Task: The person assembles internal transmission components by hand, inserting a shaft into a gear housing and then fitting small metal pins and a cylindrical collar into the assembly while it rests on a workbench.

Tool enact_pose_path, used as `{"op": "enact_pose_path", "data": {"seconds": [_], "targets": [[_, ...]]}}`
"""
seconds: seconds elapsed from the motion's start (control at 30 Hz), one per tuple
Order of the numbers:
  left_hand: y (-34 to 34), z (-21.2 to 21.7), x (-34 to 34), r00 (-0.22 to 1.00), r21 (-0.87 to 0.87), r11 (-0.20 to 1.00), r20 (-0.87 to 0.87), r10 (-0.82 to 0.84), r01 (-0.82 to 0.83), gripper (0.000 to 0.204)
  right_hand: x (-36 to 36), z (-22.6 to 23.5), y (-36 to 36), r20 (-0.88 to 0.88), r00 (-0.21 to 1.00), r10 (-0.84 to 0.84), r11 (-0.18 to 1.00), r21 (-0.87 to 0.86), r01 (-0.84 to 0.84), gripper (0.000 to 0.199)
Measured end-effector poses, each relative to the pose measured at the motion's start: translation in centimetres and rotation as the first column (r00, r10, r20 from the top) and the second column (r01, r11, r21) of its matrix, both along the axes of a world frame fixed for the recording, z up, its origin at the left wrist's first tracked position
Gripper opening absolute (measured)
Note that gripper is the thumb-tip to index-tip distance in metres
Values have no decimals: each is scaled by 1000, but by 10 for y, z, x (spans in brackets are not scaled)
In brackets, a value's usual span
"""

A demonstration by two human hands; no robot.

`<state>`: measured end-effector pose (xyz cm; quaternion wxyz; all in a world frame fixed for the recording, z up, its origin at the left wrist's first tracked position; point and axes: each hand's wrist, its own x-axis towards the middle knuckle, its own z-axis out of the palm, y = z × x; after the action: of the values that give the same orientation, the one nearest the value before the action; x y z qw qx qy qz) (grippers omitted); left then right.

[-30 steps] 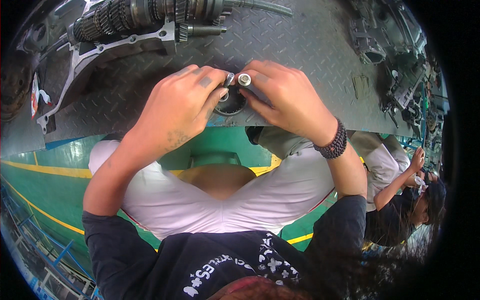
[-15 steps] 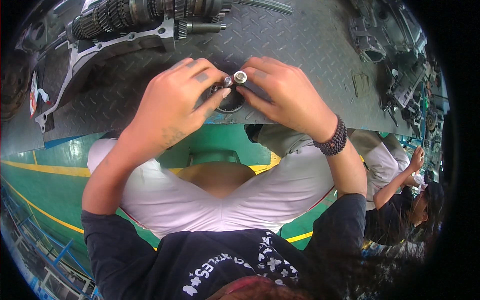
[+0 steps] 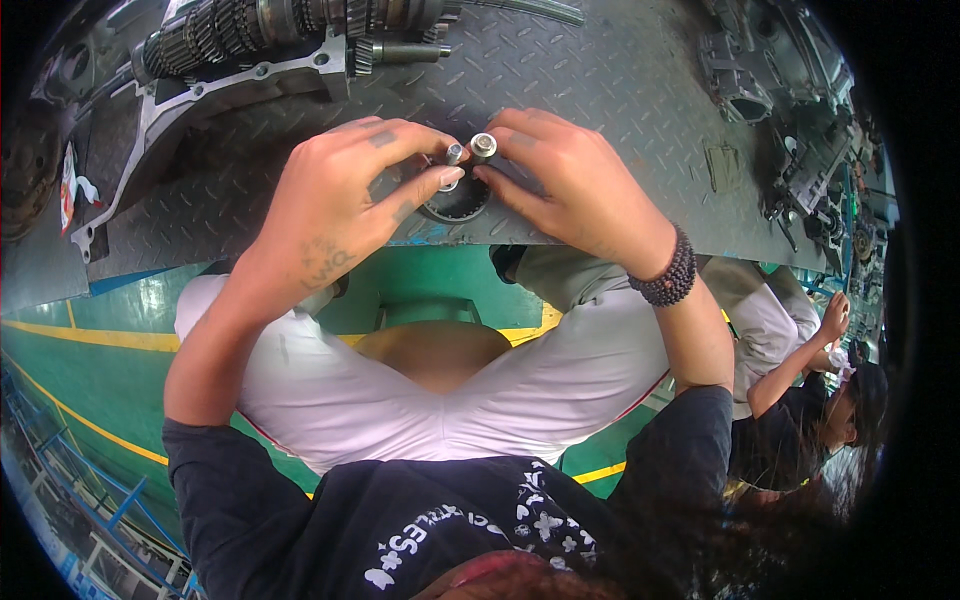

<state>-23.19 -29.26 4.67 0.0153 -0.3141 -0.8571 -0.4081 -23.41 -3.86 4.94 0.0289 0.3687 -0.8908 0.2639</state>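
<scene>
My left hand (image 3: 345, 185) pinches a small shiny metal pin or bolt (image 3: 454, 154) between thumb and fingertips. Close beside it, my right hand (image 3: 580, 185) grips a bolt-like metal part with a round flanged head (image 3: 483, 146), its head facing up. The two parts are side by side with a narrow gap between them. Beneath the fingertips lies a dark ring with fine teeth on its inside (image 3: 460, 217), near the front edge of the steel workbench (image 3: 620, 100). My fingers hide part of the ring and the lower ends of both parts.
At the back left, a gearbox housing half (image 3: 190, 100) bears several gears on shafts (image 3: 240, 40). More metal castings (image 3: 765, 60) stand at the right. A flat greyish piece (image 3: 722, 168) lies on the bench. Another person (image 3: 800, 420) sits to my right.
My left hand has opened its thumb slightly away from the index finger and turned a little. The flanged part in my right hand has tilted and risen slightly, showing more of its side.
</scene>
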Motion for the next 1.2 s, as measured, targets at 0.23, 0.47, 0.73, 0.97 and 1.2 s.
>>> {"op": "enact_pose_path", "data": {"seconds": [0.23,0.47,0.73,0.97,1.2], "targets": [[3,10,0,1000,97,995,25,16,-18,17,0,-2,2,-24,1000,-11,1000,-3,11,18],[5,4,0,958,312,942,285,32,-124,21,-1,0,3,-16,1000,-11,1000,4,11,19],[-2,10,-6,896,492,847,442,-43,-202,42,-2,-1,5,81,997,-5,1000,16,4,16],[-11,11,-9,814,512,794,579,-37,-328,33,-1,0,3,47,999,-19,1000,-23,20,18],[-14,4,-12,710,635,635,679,-187,-440,27,-2,3,4,79,996,-31,999,14,30,18]]}}
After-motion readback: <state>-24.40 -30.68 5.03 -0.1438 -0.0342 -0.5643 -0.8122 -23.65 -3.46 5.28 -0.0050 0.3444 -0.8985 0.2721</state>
